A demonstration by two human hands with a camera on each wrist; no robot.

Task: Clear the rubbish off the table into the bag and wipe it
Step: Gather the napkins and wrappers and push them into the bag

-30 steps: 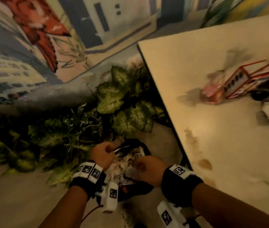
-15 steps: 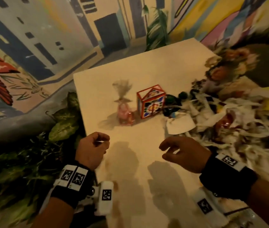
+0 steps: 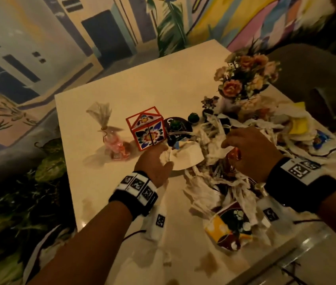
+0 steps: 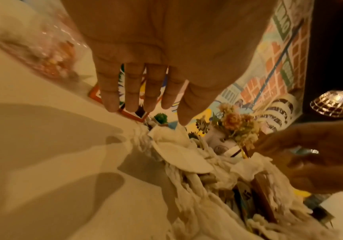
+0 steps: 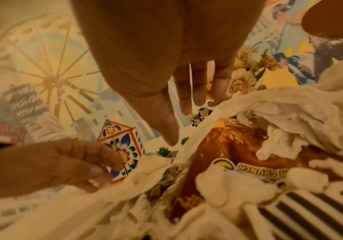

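Note:
A heap of crumpled white tissues (image 3: 210,182) covers the right half of the cream table (image 3: 122,89). In the heap lie a round white paper piece (image 3: 185,159), an orange snack wrapper (image 5: 217,146) and a crushed yellow-and-dark paper cup (image 3: 228,225). My left hand (image 3: 163,159) hovers at the heap's left edge by the paper piece. In the left wrist view the left hand (image 4: 158,116) shows straight fingers holding nothing. My right hand (image 3: 230,149) hangs just above the tissues and the wrapper, and its fingers (image 5: 186,104) are extended and empty. No bag is visible.
A red-framed floral box (image 3: 148,130) and a cellophane sweet pouch (image 3: 115,145) stand left of the heap. Small cacti (image 3: 193,117) and a flower vase (image 3: 245,79) stand behind it. Brown stains (image 3: 208,262) mark the near tabletop. Leafy plants (image 3: 50,165) border the table's left edge.
Both hands rose from the bag on the floor beside the plants to the table and reached forward to the heap. The left hand went from a fist to straight fingers.

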